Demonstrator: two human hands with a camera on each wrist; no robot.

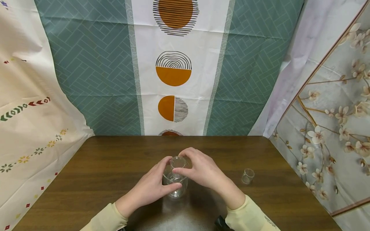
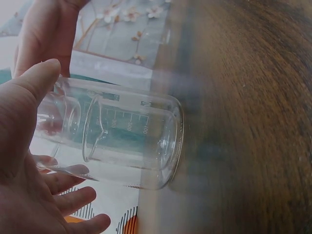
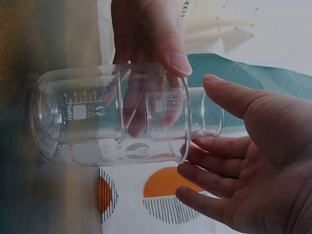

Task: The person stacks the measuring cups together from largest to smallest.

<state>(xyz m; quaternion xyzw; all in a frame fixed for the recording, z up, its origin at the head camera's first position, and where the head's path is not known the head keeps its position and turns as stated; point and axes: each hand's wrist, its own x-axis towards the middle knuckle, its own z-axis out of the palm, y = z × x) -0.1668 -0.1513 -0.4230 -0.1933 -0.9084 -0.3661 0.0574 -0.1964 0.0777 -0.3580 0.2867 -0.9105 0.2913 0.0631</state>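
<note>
A large clear glass beaker (image 3: 87,153), with "500" printed on its side, stands upright on the table in front of me. Inside it, near the bottom, sits a medium glass beaker (image 2: 124,129) with white graduations. My left hand (image 1: 151,189) holds the large beaker near its rim, thumb on the near side and fingers behind. From above, my right hand (image 1: 203,170) pinches a smaller glass beaker (image 1: 178,162) between thumb and fingers. That smaller beaker is partly inside the large one's mouth, its upper part sticking out past the rim.
Another tiny glass beaker (image 1: 248,176) stands apart on the right side of the brown wooden table (image 1: 115,150). A patterned green and white cloth (image 1: 101,64) hangs behind the table's far edge, with floral fabric (image 1: 326,154) on the right.
</note>
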